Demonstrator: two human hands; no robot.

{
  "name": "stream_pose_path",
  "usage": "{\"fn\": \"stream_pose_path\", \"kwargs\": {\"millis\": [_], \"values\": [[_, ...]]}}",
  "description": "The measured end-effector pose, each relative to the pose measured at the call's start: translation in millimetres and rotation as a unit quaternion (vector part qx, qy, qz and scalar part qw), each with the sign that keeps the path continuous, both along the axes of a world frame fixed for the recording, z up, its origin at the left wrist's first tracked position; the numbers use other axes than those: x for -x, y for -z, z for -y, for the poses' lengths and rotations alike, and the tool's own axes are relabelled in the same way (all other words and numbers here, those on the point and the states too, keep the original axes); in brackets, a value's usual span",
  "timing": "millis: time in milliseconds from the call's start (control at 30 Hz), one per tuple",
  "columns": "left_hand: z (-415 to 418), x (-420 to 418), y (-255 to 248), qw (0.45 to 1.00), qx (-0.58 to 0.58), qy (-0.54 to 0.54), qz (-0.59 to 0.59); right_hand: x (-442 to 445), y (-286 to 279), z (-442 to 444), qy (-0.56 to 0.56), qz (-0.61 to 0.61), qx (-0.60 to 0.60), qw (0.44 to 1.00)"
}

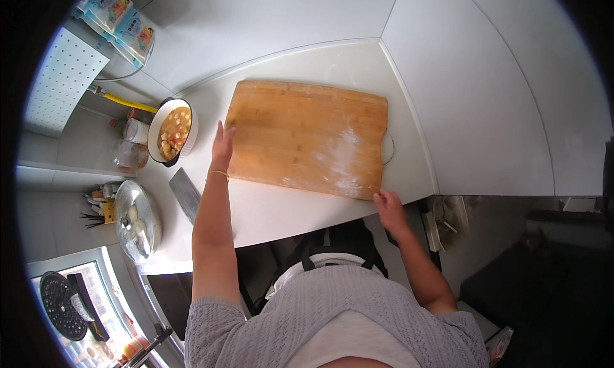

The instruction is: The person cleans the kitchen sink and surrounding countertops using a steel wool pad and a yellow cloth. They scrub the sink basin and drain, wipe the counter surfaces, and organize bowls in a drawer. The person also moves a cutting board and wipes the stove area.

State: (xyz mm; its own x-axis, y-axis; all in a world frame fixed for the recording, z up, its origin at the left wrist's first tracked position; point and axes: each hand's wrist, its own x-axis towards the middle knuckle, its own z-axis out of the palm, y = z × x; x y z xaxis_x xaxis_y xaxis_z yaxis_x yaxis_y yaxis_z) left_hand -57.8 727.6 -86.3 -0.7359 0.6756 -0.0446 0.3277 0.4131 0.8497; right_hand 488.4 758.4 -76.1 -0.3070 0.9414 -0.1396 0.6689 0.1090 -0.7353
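Observation:
A wooden cutting board lies flat on the white countertop, with white powder like flour on its right half. At the board's left edge is my left hand, its fingers spread upward; whether it touches the edge is unclear. My right hand grips the board's near right corner. A metal ring handle sticks out from the board's right side. The broad blade of a cleaver rests on the counter left of my left forearm, which covers part of it.
A white oval dish of stew stands left of the board. Nearer me is a pan or bowl under a glass lid. Jars and a yellow hose are behind them. Walls bound the counter's back and right.

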Motion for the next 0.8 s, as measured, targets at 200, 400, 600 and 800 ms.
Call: {"fn": "stream_pose_path", "kwargs": {"millis": [200,400,600,800], "values": [[34,-69,3,0.976,0.017,-0.181,-0.12,-2,-22,-18,-0.068,-0.029,0.168,0.983],[88,-174,-19,0.953,0.014,-0.146,0.267,14,5,-110,0.032,-0.004,-0.113,0.993],[70,-180,-39,0.931,-0.052,-0.018,0.36,23,42,-148,0.014,0.084,-0.131,0.988],[80,-166,-43,0.928,-0.105,-0.065,0.352,5,42,-58,0.016,-0.004,0.021,1.0]]}}
